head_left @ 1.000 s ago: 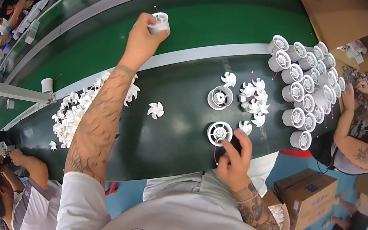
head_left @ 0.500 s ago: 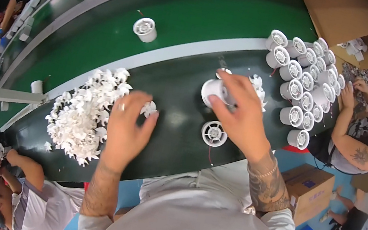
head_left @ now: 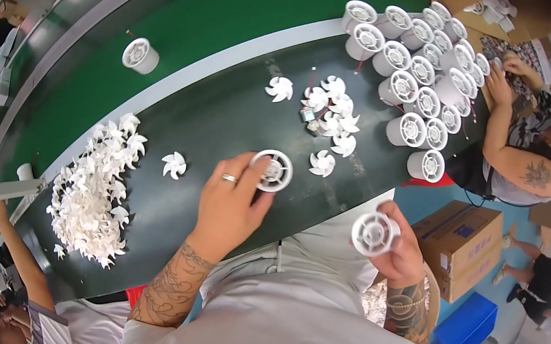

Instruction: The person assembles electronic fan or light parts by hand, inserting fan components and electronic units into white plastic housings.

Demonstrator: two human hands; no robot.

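My left hand (head_left: 232, 201) has its fingers and thumb closed about the rim of a round white fan housing (head_left: 274, 171) with a spoked face, at the table's near part. Off the table's front edge, my right hand (head_left: 403, 250) grips a second white fan housing (head_left: 375, 234), its spoked face turned up. A single white fan impeller (head_left: 174, 165) lies left of my left hand. Further left is a big heap of white impellers (head_left: 93, 191). Beyond my hands, several loose impellers (head_left: 331, 112) lie with small parts and a red wire among them.
Many white fan housings (head_left: 401, 87) stand grouped at the right of the dark table (head_left: 226, 115). One housing (head_left: 141, 55) sits on the green belt (head_left: 206, 20) behind. A co-worker (head_left: 517, 141) is at the right, another (head_left: 66, 312) at the left. Cartons (head_left: 457, 248) and a blue bin (head_left: 465, 327) stand right.
My right hand has come back from over the table to the near right with a housing. My left hand has moved right, onto the other housing. The view has shifted.
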